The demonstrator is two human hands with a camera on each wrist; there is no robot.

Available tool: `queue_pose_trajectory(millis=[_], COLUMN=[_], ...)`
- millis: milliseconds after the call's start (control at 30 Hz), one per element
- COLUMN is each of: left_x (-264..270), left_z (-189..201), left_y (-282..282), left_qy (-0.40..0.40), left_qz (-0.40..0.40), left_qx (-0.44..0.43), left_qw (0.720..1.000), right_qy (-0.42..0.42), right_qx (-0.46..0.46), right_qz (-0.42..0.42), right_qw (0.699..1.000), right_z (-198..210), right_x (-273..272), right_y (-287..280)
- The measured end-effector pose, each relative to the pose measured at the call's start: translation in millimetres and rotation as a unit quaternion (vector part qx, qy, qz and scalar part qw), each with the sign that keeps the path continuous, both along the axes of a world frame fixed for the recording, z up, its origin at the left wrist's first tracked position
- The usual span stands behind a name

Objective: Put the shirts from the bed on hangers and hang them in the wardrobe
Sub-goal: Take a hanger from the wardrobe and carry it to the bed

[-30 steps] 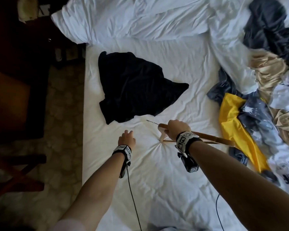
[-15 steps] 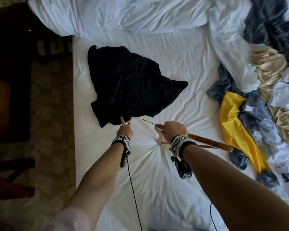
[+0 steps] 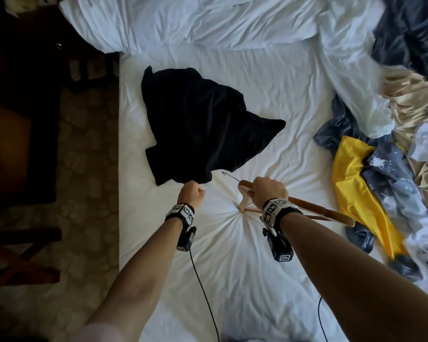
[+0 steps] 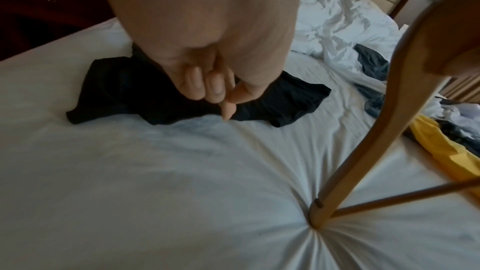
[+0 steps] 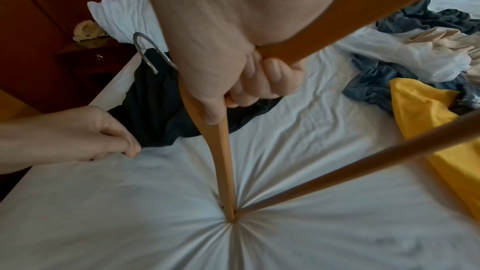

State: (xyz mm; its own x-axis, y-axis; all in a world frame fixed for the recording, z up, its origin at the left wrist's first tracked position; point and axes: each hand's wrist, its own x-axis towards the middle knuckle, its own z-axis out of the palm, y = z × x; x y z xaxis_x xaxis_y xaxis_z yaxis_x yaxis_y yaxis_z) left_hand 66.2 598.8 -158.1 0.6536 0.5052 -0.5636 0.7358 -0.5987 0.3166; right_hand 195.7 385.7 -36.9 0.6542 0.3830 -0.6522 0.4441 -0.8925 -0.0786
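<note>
Right hand grips a curved wooden hanger at its neck; one shoulder tip presses into the white bed sheet, radiating creases. Its metal hook points toward the crumpled black shirt near the bed's left edge. Left hand, fingers curled, pinches the shirt's near hem; contact partly hidden. The hanger's far end is cut off.

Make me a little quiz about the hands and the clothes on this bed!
1. True or false: the right hand grips a wooden hanger.
2. Where does the hanger's lower end sit: A) on the floor B) pressed into the white sheet C) on the yellow shirt?
3. Which garment's edge does the left hand reach?

Key: 1 true. 2 B. 3 the black shirt.
</note>
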Motion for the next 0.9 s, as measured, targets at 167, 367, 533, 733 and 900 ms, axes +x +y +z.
queue_pose_trajectory(millis=[167, 367, 533, 733, 900], left_x=[-4.8, 8.2, 15.8, 21.7, 24.4], left_z=[-1.6, -24.9, -29.5, -7.4, 30.5], left_y=[4.3, -3.9, -17.6, -17.7, -41.5], left_qy=[-0.003, 0.12, 0.028, -0.196, -0.181], left_qz=[-0.062, -0.204, -0.075, 0.095, 0.066], left_qx=[0.048, 0.019, 0.019, -0.022, -0.029], left_qw=[0.997, 0.972, 0.997, 0.976, 0.981], right_qy=[0.0, -0.004, -0.01, -0.017, -0.015], right_qx=[0.004, 0.011, 0.016, 0.015, 0.02], right_qz=[0.004, -0.022, -0.014, -0.036, -0.054], right_qw=[1.0, 1.0, 1.0, 0.999, 0.998], right_z=[1.1, -5.5, -10.2, -12.4, -12.5], right_x=[-3.8, -6.7, -5.9, -2.7, 3.0], right_y=[-8.7, -17.8, -18.5, -17.8, -22.0])
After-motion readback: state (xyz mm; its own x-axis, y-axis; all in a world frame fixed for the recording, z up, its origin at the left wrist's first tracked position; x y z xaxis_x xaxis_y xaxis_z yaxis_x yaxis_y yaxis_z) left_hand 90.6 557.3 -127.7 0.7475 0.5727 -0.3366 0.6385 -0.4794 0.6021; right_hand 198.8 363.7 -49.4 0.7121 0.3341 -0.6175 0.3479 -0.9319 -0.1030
